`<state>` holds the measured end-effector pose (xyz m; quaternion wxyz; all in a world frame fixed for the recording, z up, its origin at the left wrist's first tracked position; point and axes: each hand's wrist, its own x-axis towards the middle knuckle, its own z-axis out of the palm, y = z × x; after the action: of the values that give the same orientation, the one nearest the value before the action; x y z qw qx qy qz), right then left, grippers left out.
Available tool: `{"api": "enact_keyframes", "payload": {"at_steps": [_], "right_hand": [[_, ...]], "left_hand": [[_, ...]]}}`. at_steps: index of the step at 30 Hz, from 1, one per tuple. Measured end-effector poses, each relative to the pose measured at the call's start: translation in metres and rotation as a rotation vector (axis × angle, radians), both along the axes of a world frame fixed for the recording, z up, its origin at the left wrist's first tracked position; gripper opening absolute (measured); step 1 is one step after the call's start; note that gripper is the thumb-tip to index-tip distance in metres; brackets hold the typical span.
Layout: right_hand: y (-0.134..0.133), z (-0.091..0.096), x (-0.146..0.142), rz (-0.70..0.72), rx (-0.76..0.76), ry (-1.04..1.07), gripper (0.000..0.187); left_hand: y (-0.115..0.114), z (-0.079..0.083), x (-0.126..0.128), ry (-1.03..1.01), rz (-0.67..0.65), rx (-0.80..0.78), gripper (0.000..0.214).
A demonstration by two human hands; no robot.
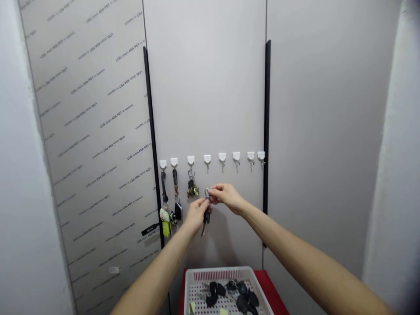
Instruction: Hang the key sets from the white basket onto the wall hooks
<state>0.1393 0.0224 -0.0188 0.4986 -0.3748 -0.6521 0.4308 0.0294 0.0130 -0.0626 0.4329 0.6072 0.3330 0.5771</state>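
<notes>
Both my hands are raised in front of a grey cabinet door, just below a row of white wall hooks. My left hand grips a black-headed key bunch whose metal key hangs down. My right hand pinches the bunch's metal ring at the top. The ring is a little below the fourth hook from the left, which is bare. The three hooks at the left carry key bunches.
A white plastic basket holding several dark keys and fobs sits on a red surface below my arms. Black vertical handles run down the door edges. The left door wears printed protective film.
</notes>
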Motion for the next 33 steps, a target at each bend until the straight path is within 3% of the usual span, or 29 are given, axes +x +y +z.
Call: {"api": "enact_keyframes", "payload": {"at_steps": [4, 8, 12, 17, 20, 22, 25, 29, 31, 33], "right_hand": [[0.018, 0.026, -0.009, -0.151, 0.112, 0.106, 0.008], [0.039, 0.040, -0.015, -0.337, 0.164, 0.144, 0.009], [0.056, 0.040, -0.015, -0.491, 0.209, -0.035, 0.019], [0.062, 0.032, -0.012, -0.465, 0.140, -0.117, 0.025], [0.056, 0.018, -0.002, -0.479, 0.158, -0.126, 0.024], [0.048, -0.003, 0.010, -0.476, 0.223, -0.237, 0.027], [0.028, -0.057, 0.032, -0.346, 0.217, -0.465, 0.029], [-0.012, -0.145, 0.055, -0.111, 0.035, -0.672, 0.017], [-0.028, -0.178, 0.062, -0.051, 0.006, -0.804, 0.011], [-0.036, -0.198, 0.066, -0.027, 0.053, -0.987, 0.014]], "left_hand": [[0.024, 0.034, 0.006, -0.029, 0.074, 0.047, 0.018], [0.047, 0.055, 0.015, 0.014, 0.193, 0.066, 0.019], [0.062, 0.059, 0.020, 0.173, 0.320, 0.046, 0.022], [0.053, 0.044, 0.019, 0.353, 0.418, 0.084, 0.023], [0.029, 0.019, 0.016, 0.406, 0.489, 0.188, 0.038], [0.011, -0.007, 0.013, 0.428, 0.481, 0.242, 0.042], [-0.010, -0.063, 0.004, 0.503, 0.376, 0.177, 0.037], [-0.028, -0.141, -0.006, 0.772, 0.185, -0.043, 0.029], [-0.033, -0.168, -0.009, 0.928, 0.121, -0.088, 0.027], [-0.034, -0.183, -0.010, 1.052, 0.098, -0.068, 0.028]]}}
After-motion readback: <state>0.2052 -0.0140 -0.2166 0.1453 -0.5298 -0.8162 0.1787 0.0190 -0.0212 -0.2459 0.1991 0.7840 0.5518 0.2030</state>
